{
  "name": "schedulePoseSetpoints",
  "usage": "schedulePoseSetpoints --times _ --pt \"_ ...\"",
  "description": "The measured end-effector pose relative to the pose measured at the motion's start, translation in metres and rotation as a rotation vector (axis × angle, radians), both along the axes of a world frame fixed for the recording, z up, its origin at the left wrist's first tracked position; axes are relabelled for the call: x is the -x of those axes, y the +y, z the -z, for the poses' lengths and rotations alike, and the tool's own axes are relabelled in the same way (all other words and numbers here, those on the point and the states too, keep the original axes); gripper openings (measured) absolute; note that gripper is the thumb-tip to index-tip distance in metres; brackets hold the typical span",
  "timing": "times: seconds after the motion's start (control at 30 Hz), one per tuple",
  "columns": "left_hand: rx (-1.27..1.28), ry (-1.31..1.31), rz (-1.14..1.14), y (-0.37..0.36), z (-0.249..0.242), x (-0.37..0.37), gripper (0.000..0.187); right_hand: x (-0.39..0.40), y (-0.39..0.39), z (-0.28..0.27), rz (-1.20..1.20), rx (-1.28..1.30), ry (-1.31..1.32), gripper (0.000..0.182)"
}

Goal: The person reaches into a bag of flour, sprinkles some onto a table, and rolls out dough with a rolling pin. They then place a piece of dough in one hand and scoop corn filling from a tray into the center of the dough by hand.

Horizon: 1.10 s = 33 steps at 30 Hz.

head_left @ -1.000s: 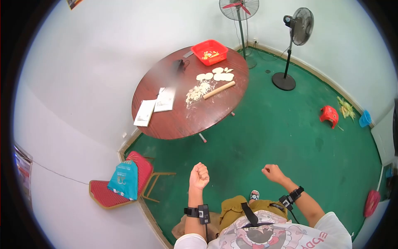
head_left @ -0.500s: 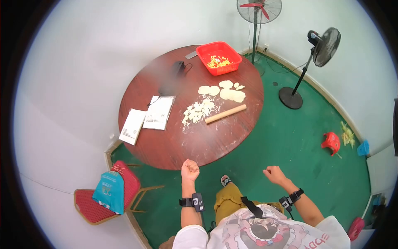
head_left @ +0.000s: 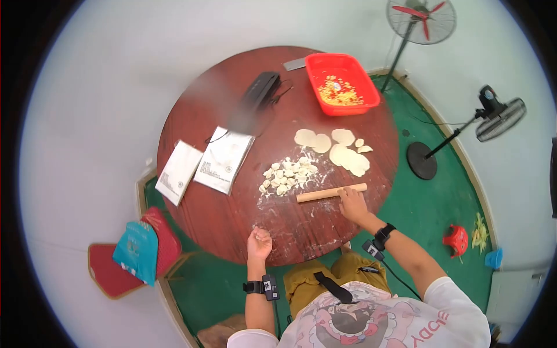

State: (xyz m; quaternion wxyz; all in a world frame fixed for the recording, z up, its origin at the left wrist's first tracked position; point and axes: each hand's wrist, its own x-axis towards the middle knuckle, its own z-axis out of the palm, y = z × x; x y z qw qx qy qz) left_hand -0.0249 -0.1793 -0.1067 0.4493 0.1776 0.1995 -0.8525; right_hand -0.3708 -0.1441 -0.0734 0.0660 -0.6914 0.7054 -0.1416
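My right hand [head_left: 351, 204] rests on the right end of a wooden rolling pin [head_left: 325, 194] lying on the round dark-red table [head_left: 220, 214]. Whether the fingers grip the pin is unclear. My left hand [head_left: 259, 242] is curled into a loose fist at the table's near edge, holding nothing. Just beyond the pin lies a pile of small dough pieces [head_left: 287, 176] in flour. Several rolled-out dough wrappers [head_left: 339, 149] lie farther back. A red plastic basket [head_left: 342, 83] with yellow filling stands at the far side.
Two paper packets [head_left: 223, 159] [head_left: 178, 171] lie at the table's left, with a black device [head_left: 258, 95] behind them. A red chair with a blue bag [head_left: 134, 251] stands at lower left. Two standing fans [head_left: 420, 23] [head_left: 499, 113] and a red stool [head_left: 456, 239] are on the green floor at right.
I have come up to the table. My right hand reached forward onto the rolling pin, and my left fist moved to the table's near edge.
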Motion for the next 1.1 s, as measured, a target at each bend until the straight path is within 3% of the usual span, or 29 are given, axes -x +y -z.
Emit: schedulePoseSetpoints --times 0.07,0.13,0.2,0.27,0.3,0.37,0.4,0.47,0.53,0.57,0.6,0.67,0.7,0.77,0.8,0.87,0.9,0.97,1.03,1.1 --pt "-0.009 -0.105 -0.109 0.004 0.006 0.005 0.027 0.007 -0.027 0.019 -0.086 0.006 0.106 0.043" --pt "-0.031 -0.216 -0.215 0.012 0.008 0.014 0.025 0.021 -0.041 0.042 -0.189 -0.015 0.23 0.032" --pt "-0.045 -0.342 -0.369 0.016 0.012 0.02 0.021 0.028 -0.049 0.046 -0.264 -0.125 0.221 0.032" --pt "-0.005 -0.291 -0.43 0.022 0.027 0.01 0.019 0.038 -0.055 0.049 -0.379 -0.147 0.085 0.034" --pt "0.066 -0.276 -0.598 0.023 0.031 0.004 0.02 0.043 -0.057 0.044 -0.403 -0.154 0.074 0.034" --pt "0.163 -0.287 -0.836 0.027 0.04 -0.007 0.023 0.057 -0.056 0.03 -0.407 -0.195 -0.233 0.035" --pt "-0.028 -0.469 -0.948 0.024 0.022 0.007 0.026 0.065 -0.052 0.021 -0.419 -0.21 -0.236 0.035" --pt "0.08 -0.736 -0.831 0.026 0.022 0.03 0.029 0.083 -0.046 0.006 -0.32 -0.083 -0.572 0.036" --pt "0.321 -0.969 -0.594 0.023 0.048 0.06 0.034 0.104 -0.039 0.005 -0.281 -0.075 -0.625 0.036" --pt "0.616 -1.861 -0.266 0.026 0.029 0.104 0.038 0.113 -0.037 0.004 -0.201 -0.11 -0.641 0.036" --pt "0.428 -1.605 -0.118 0.028 0.03 0.13 0.042 0.122 -0.035 0.004 -0.124 -0.144 -0.656 0.036" --pt "0.804 -1.891 0.034 0.033 0.02 0.16 0.045 0.138 -0.031 0.005 -0.096 -0.135 -0.661 0.034" --pt "0.797 -1.896 0.028 0.032 0.022 0.163 0.045 0.145 -0.031 0.005 -0.099 -0.12 -0.654 0.034" --pt "0.606 -2.019 -0.278 0.028 0.024 0.17 0.05 0.156 -0.033 0.005 -0.14 -0.067 -0.629 0.035" --pt "0.598 -2.024 -0.28 0.025 0.025 0.174 0.05 0.159 -0.035 0.005 -0.147 -0.071 -0.631 0.035" --pt "0.335 -2.538 0.414 0.024 0.027 0.188 0.059 0.166 -0.033 0.001 -0.126 -0.14 -0.671 0.035" --pt "0.331 -2.539 0.417 0.028 0.028 0.199 0.059 0.167 -0.03 -0.001 -0.128 -0.143 -0.672 0.035" --pt "0.668 -2.707 0.669 0.03 0.032 0.23 0.065 0.166 -0.031 -0.003 -0.115 -0.16 -0.695 0.035" --pt "1.244 -2.482 0.751 0.037 0.052 0.251 0.067 0.169 -0.029 0.001 -0.133 -0.157 -0.691 0.035" --pt "1.306 -2.469 0.702 0.038 0.058 0.257 0.069 0.17 -0.025 0.004 -0.147 -0.158 -0.693 0.035"
